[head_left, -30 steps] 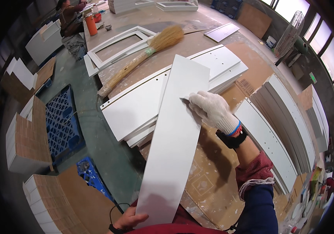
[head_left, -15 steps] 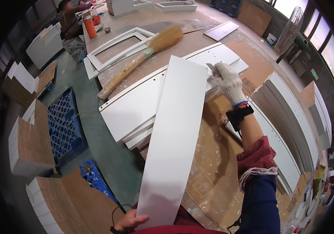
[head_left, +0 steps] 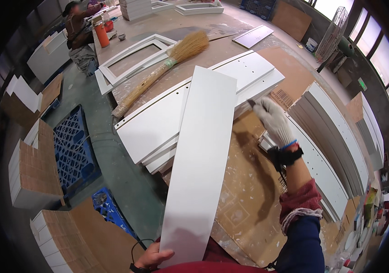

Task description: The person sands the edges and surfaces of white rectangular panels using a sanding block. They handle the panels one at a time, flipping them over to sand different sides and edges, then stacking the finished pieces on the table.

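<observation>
A long white board point(head_left: 203, 150) slants away from me, its far end lying over a stack of white panels point(head_left: 153, 120). My left hand point(head_left: 152, 257), bare, grips its near end, with the thumb on the top face and the other fingers hidden below. Just right of the board's far part is my right hand point(head_left: 271, 119) in a white knit glove, apart from the board's edge. Its fingers are closed on a small dark flat piece point(head_left: 251, 103), whose kind I cannot make out.
Beyond the panels lies a straw brush point(head_left: 190, 48) beside white frames point(head_left: 108, 68). More white panels point(head_left: 335, 136) are stacked at right. Paint-spotted cardboard point(head_left: 244, 200) covers the table near me. Blue pallets point(head_left: 74, 145) stand on the left floor. Another person point(head_left: 78, 27) sits far left.
My right hand has come away from the board's far right corner and moved down toward me, still closed on the small piece. The board and my left hand stay nearly in place.
</observation>
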The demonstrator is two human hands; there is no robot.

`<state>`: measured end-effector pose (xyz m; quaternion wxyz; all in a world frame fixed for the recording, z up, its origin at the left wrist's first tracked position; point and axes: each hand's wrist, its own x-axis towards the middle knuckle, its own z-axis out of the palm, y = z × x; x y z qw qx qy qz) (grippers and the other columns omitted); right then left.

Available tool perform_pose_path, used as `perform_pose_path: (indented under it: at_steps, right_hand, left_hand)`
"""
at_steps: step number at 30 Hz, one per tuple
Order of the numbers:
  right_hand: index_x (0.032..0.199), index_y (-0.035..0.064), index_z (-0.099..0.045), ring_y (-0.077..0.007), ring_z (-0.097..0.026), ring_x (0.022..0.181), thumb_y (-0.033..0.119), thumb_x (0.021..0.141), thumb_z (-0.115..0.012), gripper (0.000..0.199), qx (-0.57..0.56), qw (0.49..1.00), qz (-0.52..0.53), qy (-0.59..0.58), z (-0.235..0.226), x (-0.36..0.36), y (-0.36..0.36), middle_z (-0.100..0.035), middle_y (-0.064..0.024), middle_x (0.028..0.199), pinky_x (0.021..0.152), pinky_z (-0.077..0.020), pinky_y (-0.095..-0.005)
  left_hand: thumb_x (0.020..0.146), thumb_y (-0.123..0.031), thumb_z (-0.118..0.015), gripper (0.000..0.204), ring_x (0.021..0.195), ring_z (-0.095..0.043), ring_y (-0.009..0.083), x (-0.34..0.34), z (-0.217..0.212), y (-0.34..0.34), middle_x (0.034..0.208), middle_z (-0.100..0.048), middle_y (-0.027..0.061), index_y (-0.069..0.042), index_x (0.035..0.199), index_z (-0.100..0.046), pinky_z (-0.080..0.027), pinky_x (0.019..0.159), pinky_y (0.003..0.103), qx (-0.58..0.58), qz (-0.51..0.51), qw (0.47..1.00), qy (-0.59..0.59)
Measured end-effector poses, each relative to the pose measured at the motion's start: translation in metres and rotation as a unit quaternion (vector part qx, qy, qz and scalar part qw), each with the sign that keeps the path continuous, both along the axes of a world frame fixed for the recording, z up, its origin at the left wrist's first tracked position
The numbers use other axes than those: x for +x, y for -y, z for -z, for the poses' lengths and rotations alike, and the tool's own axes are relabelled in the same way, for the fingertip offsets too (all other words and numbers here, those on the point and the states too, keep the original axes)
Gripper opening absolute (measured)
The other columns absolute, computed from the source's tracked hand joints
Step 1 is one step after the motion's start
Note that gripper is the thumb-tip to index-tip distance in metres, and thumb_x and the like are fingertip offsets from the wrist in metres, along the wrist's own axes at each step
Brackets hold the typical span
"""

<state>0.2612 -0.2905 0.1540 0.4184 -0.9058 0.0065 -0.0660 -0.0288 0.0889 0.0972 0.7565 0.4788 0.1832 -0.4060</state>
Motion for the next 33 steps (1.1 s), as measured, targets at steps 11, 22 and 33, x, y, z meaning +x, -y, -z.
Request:
perform_pose_path:
  at_steps: [11, 22, 33]
  right_hand:
    - [0.115, 0.0054, -0.050, -0.0360, -0.057, 0.097, 0.033, 0.088, -0.055, 0.039, -0.159, 0.981, -0.104, 0.038, 0.031, -0.098, 0.002, -0.057, -0.0175, 0.110, 0.080, -0.0474, -0.0404]
    - [0.133, -0.0048, -0.039, -0.0343, -0.031, 0.133, 0.061, 0.091, -0.032, 0.078, -0.356, 0.932, -0.009, 0.063, -0.033, 0.094, 0.018, -0.035, -0.0248, 0.141, 0.109, -0.0272, -0.0383]
    - [0.127, -0.0040, -0.044, -0.0351, -0.039, 0.127, 0.057, 0.090, -0.035, 0.072, -0.401, 0.915, -0.048, -0.025, -0.016, 0.156, 0.029, -0.037, -0.0246, 0.139, 0.104, -0.0318, -0.0440]
  left_hand:
    - [0.084, -0.014, -0.062, 0.037, 0.092, -0.057, 0.0159, -0.025, 0.029, -0.027, 0.103, -0.062, 0.0077, 0.004, 0.116, -0.056, -0.045, 0.080, 0.029, 0.057, 0.058, 0.993, 0.090]
    - [0.076, -0.023, -0.066, 0.052, 0.094, -0.059, 0.0227, -0.021, -0.011, -0.045, 0.105, -0.062, 0.0131, 0.006, 0.117, -0.053, -0.048, 0.081, 0.035, 0.148, -0.161, 0.949, 0.227]
    - [0.071, -0.030, -0.069, 0.057, 0.083, -0.064, 0.0254, 0.044, -0.044, -0.067, 0.096, -0.064, 0.0168, 0.010, 0.108, -0.055, -0.051, 0.074, 0.035, 0.201, -0.267, 0.899, 0.283]
